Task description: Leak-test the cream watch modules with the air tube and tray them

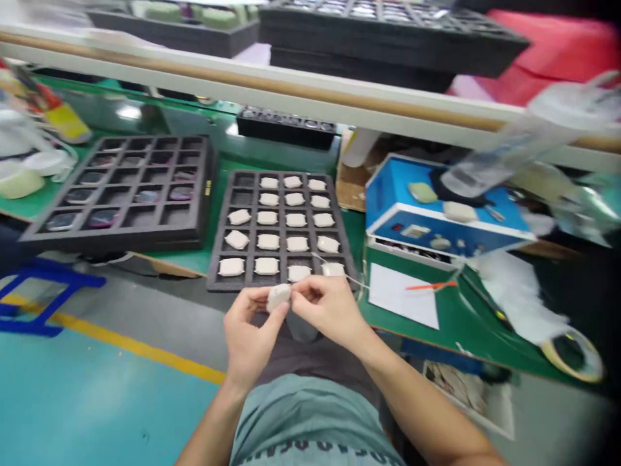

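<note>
Two grips, left hand (pixel 251 338), right hand (pixel 330 312), closed on a cream pad (pixel 279 297), perhaps foam, near a black tray (pixel 214 279)

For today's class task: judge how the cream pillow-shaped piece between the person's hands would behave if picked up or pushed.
The cream pillow-shaped piece is probably light for its size, as the left hand and right hand pinch it delicately. Its flattish shape suggests it would slide rather than roll. Its rounded edges hint at slight softness, though the material is hard to confirm.
</note>
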`<state>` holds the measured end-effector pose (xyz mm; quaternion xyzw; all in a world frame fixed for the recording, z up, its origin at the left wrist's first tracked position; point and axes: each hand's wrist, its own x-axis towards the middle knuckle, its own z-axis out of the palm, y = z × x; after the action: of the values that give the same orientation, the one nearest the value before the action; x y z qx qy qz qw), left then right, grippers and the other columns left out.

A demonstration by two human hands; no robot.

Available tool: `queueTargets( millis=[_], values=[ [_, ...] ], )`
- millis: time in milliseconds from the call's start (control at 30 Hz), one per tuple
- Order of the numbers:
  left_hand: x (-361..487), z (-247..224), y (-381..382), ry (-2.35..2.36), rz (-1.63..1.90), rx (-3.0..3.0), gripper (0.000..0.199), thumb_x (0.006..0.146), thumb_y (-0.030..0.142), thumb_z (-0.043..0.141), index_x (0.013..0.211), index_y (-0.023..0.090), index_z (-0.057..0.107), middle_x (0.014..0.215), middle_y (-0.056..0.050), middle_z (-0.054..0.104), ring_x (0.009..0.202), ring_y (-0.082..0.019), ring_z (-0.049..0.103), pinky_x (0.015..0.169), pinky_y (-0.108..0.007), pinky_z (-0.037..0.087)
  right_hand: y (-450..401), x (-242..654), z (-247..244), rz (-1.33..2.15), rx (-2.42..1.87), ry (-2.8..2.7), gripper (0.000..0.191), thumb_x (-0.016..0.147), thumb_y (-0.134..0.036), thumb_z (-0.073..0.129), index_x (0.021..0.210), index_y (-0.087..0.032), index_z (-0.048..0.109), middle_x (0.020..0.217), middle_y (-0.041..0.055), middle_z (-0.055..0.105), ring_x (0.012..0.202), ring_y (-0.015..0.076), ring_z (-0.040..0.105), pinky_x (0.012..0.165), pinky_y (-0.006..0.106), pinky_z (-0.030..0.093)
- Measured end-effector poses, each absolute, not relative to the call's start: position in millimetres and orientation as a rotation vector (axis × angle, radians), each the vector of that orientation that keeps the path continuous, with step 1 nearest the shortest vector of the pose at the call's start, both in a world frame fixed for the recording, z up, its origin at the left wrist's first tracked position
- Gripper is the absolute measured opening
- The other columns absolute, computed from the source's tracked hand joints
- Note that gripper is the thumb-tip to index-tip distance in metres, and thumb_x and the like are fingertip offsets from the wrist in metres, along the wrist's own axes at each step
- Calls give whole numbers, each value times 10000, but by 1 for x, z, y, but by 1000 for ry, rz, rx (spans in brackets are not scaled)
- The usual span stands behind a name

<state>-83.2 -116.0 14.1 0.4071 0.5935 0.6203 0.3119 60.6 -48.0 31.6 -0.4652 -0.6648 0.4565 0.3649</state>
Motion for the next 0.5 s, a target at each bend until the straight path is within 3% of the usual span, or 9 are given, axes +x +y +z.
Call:
queueTargets(
  millis=[200,367,500],
  values=[
    [-101,9,-99,1553,1986,938,322,755,195,893,1016,178,703,898,-20,768,787,-144,743,729,-237,601,-16,133,31,851,-1508,-1558,229,725,-367,673,735,-177,800,658,53,768,580,186,694,555,266,503],
    [-114,10,-77,1430,1936,900,376,833,251,850,1157,177,672,996,-49,748,862,-170,753,689,-236,610,26,202,21,556,-1888,-1623,245,715,-322,624,756,-167,809,649,67,755,655,231,718,672,322,506],
    [-106,8,-69,1382,1834,926,370,867,292,838,1176,184,666,1007,-51,740,877,-174,761,697,-231,625,34,226,4,669,-2066,-1676,244,715,-299,606,764,-176,810,621,52,741,647,228,710,657,314,481]
  ],
)
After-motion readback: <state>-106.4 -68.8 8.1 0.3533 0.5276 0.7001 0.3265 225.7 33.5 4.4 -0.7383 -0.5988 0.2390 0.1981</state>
